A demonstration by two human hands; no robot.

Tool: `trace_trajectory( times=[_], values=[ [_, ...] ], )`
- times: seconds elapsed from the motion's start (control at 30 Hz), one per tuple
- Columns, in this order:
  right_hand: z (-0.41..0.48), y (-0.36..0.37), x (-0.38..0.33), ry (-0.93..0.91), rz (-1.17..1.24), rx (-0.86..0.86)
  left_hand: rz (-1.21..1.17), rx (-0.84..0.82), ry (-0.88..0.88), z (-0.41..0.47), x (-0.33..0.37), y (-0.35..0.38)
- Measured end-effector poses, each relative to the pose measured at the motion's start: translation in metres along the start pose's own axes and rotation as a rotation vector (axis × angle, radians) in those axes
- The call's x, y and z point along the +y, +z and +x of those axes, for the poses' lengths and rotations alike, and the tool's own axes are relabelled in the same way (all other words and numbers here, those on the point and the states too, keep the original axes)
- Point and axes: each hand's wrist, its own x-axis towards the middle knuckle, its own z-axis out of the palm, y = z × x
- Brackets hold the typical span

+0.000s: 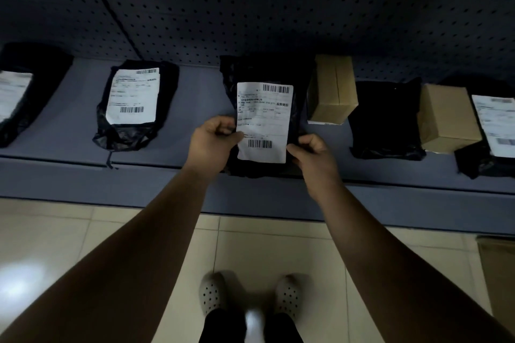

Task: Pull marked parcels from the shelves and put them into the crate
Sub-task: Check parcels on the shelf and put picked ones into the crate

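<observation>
- Parcel (pixel 262 120) at shelf (pixel 195 92) front edge, label up, readable.
- Left hand (pixel 214 139): fingers curled, pinching its left edge.
- Right hand (pixel 312 153): fingers curled on right edge; two-sided grip probably stops the floppy bag sagging.

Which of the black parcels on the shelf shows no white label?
The black parcel between the taller cardboard box and the lower cardboard box; every other black parcel shows a white label.

Dim, shadowy, wide-angle edge distortion

Pale perforated clogs (pixel 213 294) on glossy beige floor tiles (pixel 83 231)
</observation>
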Motion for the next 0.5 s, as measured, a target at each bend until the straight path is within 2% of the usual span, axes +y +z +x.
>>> trace_trajectory(
  times=[0.3, 0.5],
  values=[
    [-0.012, 0.005, -0.015, -0.035, 0.071, 0.002, -0.096, -0.043, 0.098, -0.02, 0.011, -0.017],
    [-0.01, 0.008, -0.022, -0.073, 0.043, -0.023, -0.192, -0.058, 0.093, -0.019, 0.021, -0.017]
  ],
)
